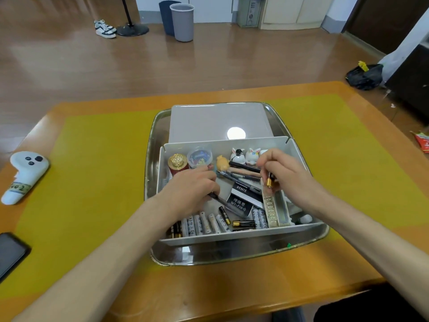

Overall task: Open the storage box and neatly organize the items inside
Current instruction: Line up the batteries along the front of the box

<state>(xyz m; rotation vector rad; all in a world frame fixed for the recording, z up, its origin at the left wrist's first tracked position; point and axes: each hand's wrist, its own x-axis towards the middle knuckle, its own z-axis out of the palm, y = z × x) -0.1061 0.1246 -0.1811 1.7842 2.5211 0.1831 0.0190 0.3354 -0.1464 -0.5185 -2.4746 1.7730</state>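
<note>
Box (299,147) open on tray (148,182), lid behind; right hand (282,170) pinching battery (269,180), left hand (192,189) gripping pen (222,201); batteries likely light, stiff, smooth and roll-prone, best pinched mid-barrel.

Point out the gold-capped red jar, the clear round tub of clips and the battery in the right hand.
gold-capped red jar (177,160): head view, on its gold lid.
clear round tub of clips (199,156): head view, on its lid.
battery (269,181): head view, on its gold end.
</note>
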